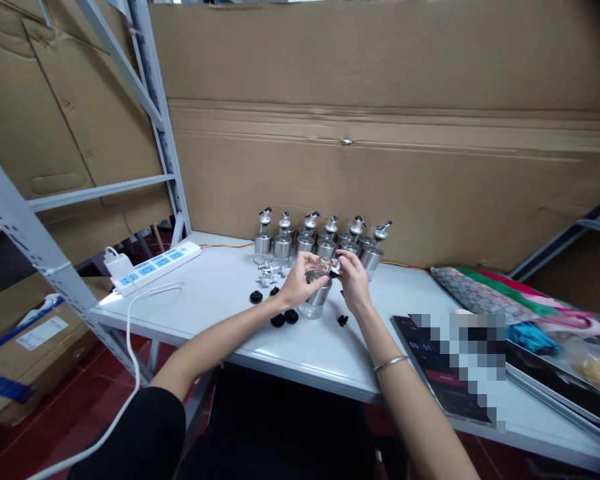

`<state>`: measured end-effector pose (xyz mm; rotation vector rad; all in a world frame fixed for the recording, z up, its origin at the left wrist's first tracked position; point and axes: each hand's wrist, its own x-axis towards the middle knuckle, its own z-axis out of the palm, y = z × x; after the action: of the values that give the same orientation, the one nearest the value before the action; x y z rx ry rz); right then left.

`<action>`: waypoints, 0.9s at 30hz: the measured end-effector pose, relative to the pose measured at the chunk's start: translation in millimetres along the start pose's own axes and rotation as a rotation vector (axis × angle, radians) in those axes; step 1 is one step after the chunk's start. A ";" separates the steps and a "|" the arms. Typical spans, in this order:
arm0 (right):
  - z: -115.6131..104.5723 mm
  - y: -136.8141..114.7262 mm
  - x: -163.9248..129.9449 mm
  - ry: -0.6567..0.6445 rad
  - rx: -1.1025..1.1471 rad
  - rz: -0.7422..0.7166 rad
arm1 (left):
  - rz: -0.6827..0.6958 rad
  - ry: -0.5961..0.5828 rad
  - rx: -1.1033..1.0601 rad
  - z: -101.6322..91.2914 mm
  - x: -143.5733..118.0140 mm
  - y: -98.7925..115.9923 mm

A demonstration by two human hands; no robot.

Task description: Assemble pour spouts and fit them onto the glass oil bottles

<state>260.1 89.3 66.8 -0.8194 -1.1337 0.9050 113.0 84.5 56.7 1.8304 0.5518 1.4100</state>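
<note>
A glass bottle with a steel sleeve [316,299] stands on the table before me. My left hand [301,281] is closed around its upper part, just under the glass neck. Beside the bottle's mouth, my right hand [353,277] pinches a small silver and black pourer top [335,268]. Black caps [291,316] lie by the bottle's left side, with another black cap [256,297] farther left. A small black part [343,321] rests to its right. Several silver pourer parts [267,275] are heaped behind my left hand.
Several similar bottles [282,247] with pourers fitted stand along the cardboard wall [380,167]. A white power strip [157,267] sits at the left, its cable hanging over the edge. A tablet-like screen [445,367], a dark device [560,380] and colourful cloth [525,300] occupy the right.
</note>
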 end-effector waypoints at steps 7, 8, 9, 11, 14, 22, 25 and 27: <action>15.4 -37.1 -1.2 0.026 -0.005 -0.227 | -0.109 -0.151 0.071 -4.2 0.5 -1.3; 18.9 -43.3 -1.7 0.006 -0.013 -0.251 | -0.116 -0.159 0.074 -4.3 0.4 -0.3; 22.4 -48.8 -2.2 -0.020 -0.024 -0.268 | -0.123 -0.163 0.076 -4.4 0.1 0.6; 28.3 -56.0 -3.2 -0.074 -0.049 -0.287 | -0.133 -0.165 0.077 -4.1 -0.4 1.7; 32.8 -56.7 -4.0 -0.131 -0.076 -0.292 | -0.137 -0.159 0.078 -3.6 -0.7 1.4; 39.3 -42.9 -7.3 -0.205 -0.076 -0.291 | -0.121 -0.130 0.069 -0.9 0.4 -5.5; 43.2 -40.2 -8.9 -0.168 -0.042 -0.289 | -0.113 -0.125 0.063 -0.6 0.4 -7.5; 44.3 -38.8 -9.3 -0.154 -0.015 -0.279 | -0.105 -0.124 0.061 -0.7 0.3 -8.1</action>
<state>222.4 68.6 108.0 -0.5926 -1.3532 0.7361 113.3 90.0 50.7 1.8933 0.6238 1.2135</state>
